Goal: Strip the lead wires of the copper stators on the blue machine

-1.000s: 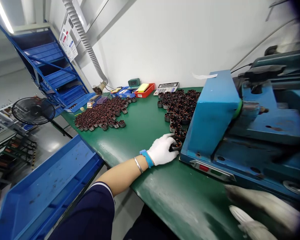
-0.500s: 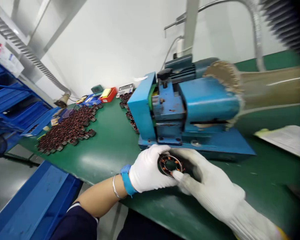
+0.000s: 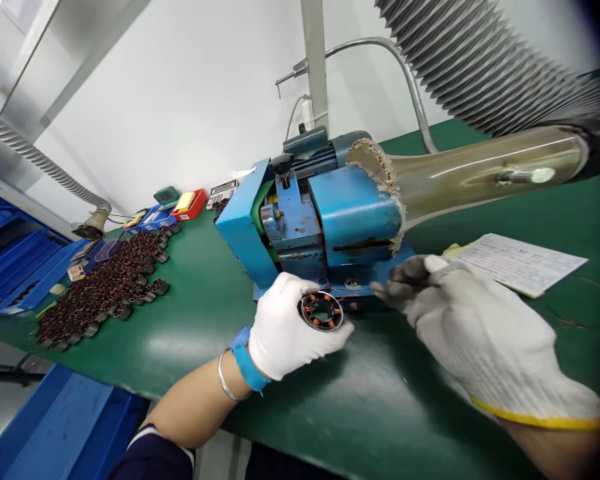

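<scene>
My left hand [image 3: 287, 327], in a white glove with a blue wristband, is closed around a round motor stator [image 3: 321, 311] with copper windings, held just above the green table [image 3: 190, 313] in front of the blue machine [image 3: 320, 220]. My right hand [image 3: 475, 327], in a white glove with dirty fingertips, hovers to the right of the stator, its fingers loosely curled near the machine's base and holding nothing I can see.
A pile of several stators [image 3: 105, 287] lies at the left of the table. Behind it are a red tray [image 3: 190, 203], a calculator [image 3: 223, 190] and a small clock [image 3: 166, 195]. A clear suction funnel [image 3: 480, 170] reaches over the machine. A paper sheet [image 3: 520, 263] lies at right. Blue bins [image 3: 25, 267] stand left.
My left hand picked a stator from beside the machine and carried it to the front. My right hand, which touched the stator half a second ago, has drawn away to the right. The view swung right.
</scene>
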Action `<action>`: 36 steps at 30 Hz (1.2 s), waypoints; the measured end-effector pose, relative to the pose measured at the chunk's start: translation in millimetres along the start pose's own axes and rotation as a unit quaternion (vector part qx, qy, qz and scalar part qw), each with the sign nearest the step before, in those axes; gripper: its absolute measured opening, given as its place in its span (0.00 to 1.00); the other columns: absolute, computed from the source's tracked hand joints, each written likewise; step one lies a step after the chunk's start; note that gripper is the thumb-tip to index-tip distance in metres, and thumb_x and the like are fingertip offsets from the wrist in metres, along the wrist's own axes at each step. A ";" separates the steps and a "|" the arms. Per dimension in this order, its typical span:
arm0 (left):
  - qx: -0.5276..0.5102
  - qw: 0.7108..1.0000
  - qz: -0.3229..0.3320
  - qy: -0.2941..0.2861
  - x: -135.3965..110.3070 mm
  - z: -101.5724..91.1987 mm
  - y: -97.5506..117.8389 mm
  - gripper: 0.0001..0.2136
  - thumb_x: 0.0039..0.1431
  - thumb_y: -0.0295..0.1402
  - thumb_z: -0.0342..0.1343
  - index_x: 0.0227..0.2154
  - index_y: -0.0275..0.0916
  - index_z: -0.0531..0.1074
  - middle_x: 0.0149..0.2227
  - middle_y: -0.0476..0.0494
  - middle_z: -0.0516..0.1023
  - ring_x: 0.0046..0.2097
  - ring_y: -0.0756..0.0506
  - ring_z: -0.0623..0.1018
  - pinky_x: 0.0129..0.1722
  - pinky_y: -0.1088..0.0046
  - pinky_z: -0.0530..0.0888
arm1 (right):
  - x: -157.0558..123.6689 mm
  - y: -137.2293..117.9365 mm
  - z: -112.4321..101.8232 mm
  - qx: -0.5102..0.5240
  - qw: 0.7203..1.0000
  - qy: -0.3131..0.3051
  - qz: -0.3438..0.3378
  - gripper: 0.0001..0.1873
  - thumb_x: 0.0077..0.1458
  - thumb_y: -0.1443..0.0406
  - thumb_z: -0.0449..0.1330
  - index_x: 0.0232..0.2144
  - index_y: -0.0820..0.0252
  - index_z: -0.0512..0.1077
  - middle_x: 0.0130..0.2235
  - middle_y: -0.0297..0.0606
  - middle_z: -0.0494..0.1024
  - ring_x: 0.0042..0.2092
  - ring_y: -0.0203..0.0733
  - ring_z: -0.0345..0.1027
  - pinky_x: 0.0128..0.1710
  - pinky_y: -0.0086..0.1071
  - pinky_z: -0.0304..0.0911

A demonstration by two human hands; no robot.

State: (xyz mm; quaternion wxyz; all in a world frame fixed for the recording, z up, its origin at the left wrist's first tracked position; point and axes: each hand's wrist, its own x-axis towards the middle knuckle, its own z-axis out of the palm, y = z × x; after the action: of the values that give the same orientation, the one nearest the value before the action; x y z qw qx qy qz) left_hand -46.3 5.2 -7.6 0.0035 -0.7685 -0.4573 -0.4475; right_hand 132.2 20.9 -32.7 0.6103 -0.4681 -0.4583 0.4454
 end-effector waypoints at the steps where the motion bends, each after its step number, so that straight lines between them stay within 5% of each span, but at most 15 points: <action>1: 0.012 1.000 0.007 -0.002 1.6 -0.2 -0.1 0.17 0.40 0.38 0.70 0.33 0.41 0.71 0.31 0.47 0.76 0.32 0.46 0.78 0.31 0.70 0.78 | -0.2 -1.2 -0.6 -0.038 0.999 -0.023 0.020 0.18 0.62 0.50 0.52 0.30 0.54 0.70 0.28 0.41 0.78 0.29 0.50 0.76 0.30 0.42 0.75; 6: 0.051 0.995 0.080 -0.035 4.4 4.3 0.8 0.12 0.48 0.37 0.65 0.35 0.42 0.71 0.30 0.47 0.75 0.29 0.45 0.78 0.27 0.69 0.76 | -14.5 -8.2 9.0 -0.144 0.979 -0.144 0.015 0.15 0.52 0.52 0.59 0.23 0.55 0.69 0.22 0.34 0.71 0.26 0.43 0.67 0.24 0.34 0.65; 10: 0.035 0.996 0.073 -0.037 4.5 7.2 1.3 0.14 0.46 0.35 0.66 0.36 0.42 0.71 0.31 0.46 0.75 0.30 0.45 0.79 0.28 0.69 0.77 | -9.3 -7.0 8.8 0.016 0.989 -0.105 0.104 0.15 0.47 0.53 0.61 0.21 0.54 0.65 0.22 0.32 0.66 0.23 0.40 0.61 0.21 0.33 0.62; 13: 0.025 0.997 0.063 -0.020 5.2 5.8 -0.6 0.15 0.44 0.33 0.65 0.37 0.41 0.70 0.32 0.47 0.74 0.31 0.45 0.78 0.29 0.69 0.77 | 4.1 -3.7 -0.5 0.160 0.980 -0.006 0.120 0.12 0.50 0.57 0.60 0.23 0.53 0.62 0.25 0.32 0.66 0.26 0.41 0.66 0.29 0.36 0.71; 16: 0.029 0.997 0.066 0.003 5.8 4.6 -3.6 0.17 0.43 0.34 0.66 0.37 0.41 0.70 0.32 0.47 0.73 0.31 0.46 0.77 0.30 0.69 0.77 | 5.6 0.0 -2.0 0.167 0.978 0.070 0.108 0.10 0.53 0.58 0.60 0.25 0.53 0.63 0.27 0.33 0.69 0.30 0.42 0.70 0.36 0.40 0.74; 18: 0.032 0.998 0.056 0.019 6.0 5.0 -4.7 0.17 0.44 0.35 0.67 0.37 0.41 0.70 0.33 0.47 0.74 0.32 0.46 0.77 0.30 0.70 0.77 | -5.7 2.7 6.0 0.077 0.989 0.003 0.123 0.14 0.50 0.53 0.64 0.34 0.55 0.71 0.32 0.40 0.77 0.34 0.51 0.75 0.36 0.45 0.76; 20: 0.026 0.999 0.036 0.021 6.0 5.9 -5.0 0.16 0.46 0.36 0.68 0.37 0.41 0.69 0.33 0.47 0.74 0.32 0.46 0.77 0.31 0.70 0.77 | -21.6 5.1 17.9 0.018 0.992 -0.085 0.094 0.32 0.41 0.55 0.71 0.49 0.56 0.71 0.44 0.46 0.80 0.46 0.59 0.77 0.42 0.48 0.77; 22: 0.007 1.000 0.017 -0.004 5.6 7.0 -5.1 0.15 0.48 0.35 0.67 0.37 0.41 0.70 0.35 0.47 0.74 0.33 0.46 0.78 0.32 0.69 0.78 | -33.3 6.1 27.7 -0.022 0.994 -0.094 0.050 0.38 0.41 0.55 0.71 0.55 0.58 0.70 0.53 0.50 0.77 0.54 0.61 0.73 0.48 0.50 0.76; 28: -0.138 0.982 -0.049 -0.122 6.7 13.1 -6.0 0.28 0.42 0.29 0.65 0.50 0.40 0.69 0.48 0.39 0.77 0.48 0.39 0.80 0.49 0.59 0.81 | -19.9 -0.1 23.8 0.004 0.995 -0.097 0.035 0.31 0.44 0.56 0.68 0.51 0.57 0.74 0.53 0.47 0.79 0.54 0.58 0.75 0.53 0.46 0.74; 36: -0.160 0.976 -0.109 -0.098 28.7 17.5 5.0 0.24 0.46 0.34 0.67 0.48 0.38 0.74 0.48 0.39 0.80 0.51 0.38 0.80 0.54 0.57 0.78 | -5.2 -8.9 20.5 0.078 0.996 -0.049 0.004 0.26 0.46 0.54 0.71 0.46 0.57 0.74 0.44 0.44 0.83 0.47 0.54 0.79 0.48 0.43 0.78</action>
State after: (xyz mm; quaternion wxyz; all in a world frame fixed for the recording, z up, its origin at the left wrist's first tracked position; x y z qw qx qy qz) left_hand -25.6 29.7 3.8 -0.2131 -0.7450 -0.4587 -0.4348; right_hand 112.3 17.7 -21.8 0.6200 -0.3987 -0.4492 0.5049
